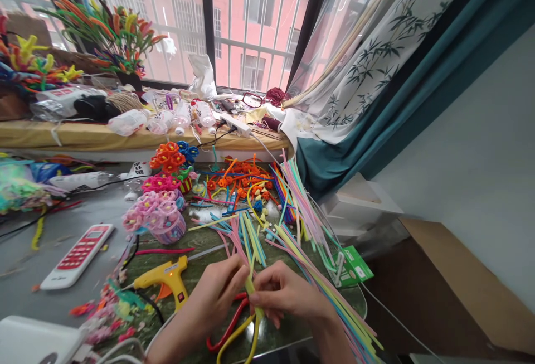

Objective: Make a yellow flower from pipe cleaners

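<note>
Between my two hands, a pale yellow pipe cleaner [249, 285] is pinched at the fingertips. My left hand [218, 290] closes on it from the left, and my right hand [288, 296] has thumb and fingers on its lower part. Just under the hands lie curved red handles [230, 328] and a yellow loop [237, 340], the tool's kind partly hidden. Beyond the fingertips, cut pastel pipe cleaners [251, 236] lie in a fan. A yellow glue gun [165, 279] rests left of my left hand.
Long pastel pipe cleaners [330, 291] lie along the right edge near a green packet [353, 266]. Pink pipe-cleaner flowers [154, 213] stand at centre left, orange pieces [242, 177] behind. A white remote [79, 255] lies left. Bottles [129, 122] and a power strip [234, 124] occupy the sill.
</note>
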A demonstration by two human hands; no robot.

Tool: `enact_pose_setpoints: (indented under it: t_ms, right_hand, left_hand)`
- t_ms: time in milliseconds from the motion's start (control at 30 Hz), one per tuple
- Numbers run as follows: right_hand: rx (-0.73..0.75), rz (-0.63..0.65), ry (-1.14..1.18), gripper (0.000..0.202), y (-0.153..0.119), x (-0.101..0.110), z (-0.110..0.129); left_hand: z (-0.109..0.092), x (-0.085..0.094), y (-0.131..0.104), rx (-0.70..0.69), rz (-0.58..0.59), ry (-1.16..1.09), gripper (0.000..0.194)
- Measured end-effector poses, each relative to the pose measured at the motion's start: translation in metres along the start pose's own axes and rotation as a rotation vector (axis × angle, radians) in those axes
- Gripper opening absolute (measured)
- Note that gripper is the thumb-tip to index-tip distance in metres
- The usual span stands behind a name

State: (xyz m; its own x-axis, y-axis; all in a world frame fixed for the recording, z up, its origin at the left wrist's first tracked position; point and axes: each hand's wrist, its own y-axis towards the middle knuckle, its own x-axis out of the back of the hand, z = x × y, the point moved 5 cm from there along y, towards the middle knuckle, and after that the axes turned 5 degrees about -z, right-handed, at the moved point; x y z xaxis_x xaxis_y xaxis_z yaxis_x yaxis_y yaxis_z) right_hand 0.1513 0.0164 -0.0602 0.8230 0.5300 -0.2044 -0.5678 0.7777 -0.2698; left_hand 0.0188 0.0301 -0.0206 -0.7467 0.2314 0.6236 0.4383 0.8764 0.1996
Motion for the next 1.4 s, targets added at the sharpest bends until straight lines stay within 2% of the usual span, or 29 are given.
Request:
enact_pose_setpoints:
  t_ms: [167,400,667,800,933,1100,1200,1333,1400]
  right_hand:
    - [-0.004,0.014,-0.016,0.055,0.0,-0.001,0.0]
    - [-0.025,-0.013,-0.071,0.054,0.001,0.001,-0.007]
    - [-0.033,-0.046,-0.06,0.054,-0.001,0.0,-0.004]
    - [-0.012,-0.106,-0.062,0.057,-0.002,0.001,-0.003]
    - [0.035,-0.183,-0.115,0.059,-0.003,0.0,-0.005]
    - [0.125,-0.271,-0.239,0.058,-0.005,-0.003,0.0]
    - [0.162,-0.279,-0.279,0.058,-0.006,-0.005,0.007]
    - [0.157,-0.234,-0.244,0.059,-0.008,-0.008,0.013]
    - [0.146,-0.204,-0.216,0.06,-0.008,-0.009,0.013]
  left_hand:
    - [0.002,-0.007,0.0,-0.014,0.037,0.017,0.033]
    - [0.013,-0.016,-0.002,-0.063,0.026,0.066,0.028]
    - [0.018,-0.013,-0.003,0.015,0.018,-0.033,0.036]
    - [0.018,-0.008,-0.008,0.112,-0.038,-0.084,0.039]
    - [0.015,-0.013,-0.021,0.168,-0.095,-0.121,0.037]
    - [0.014,-0.012,-0.033,0.258,-0.326,-0.134,0.03]
    - [0.015,-0.012,-0.033,0.329,-0.353,-0.28,0.031]
    - [0.019,-0.02,-0.029,0.457,-0.23,-0.645,0.04]
    - [0.02,-0.021,-0.029,0.495,-0.212,-0.78,0.043]
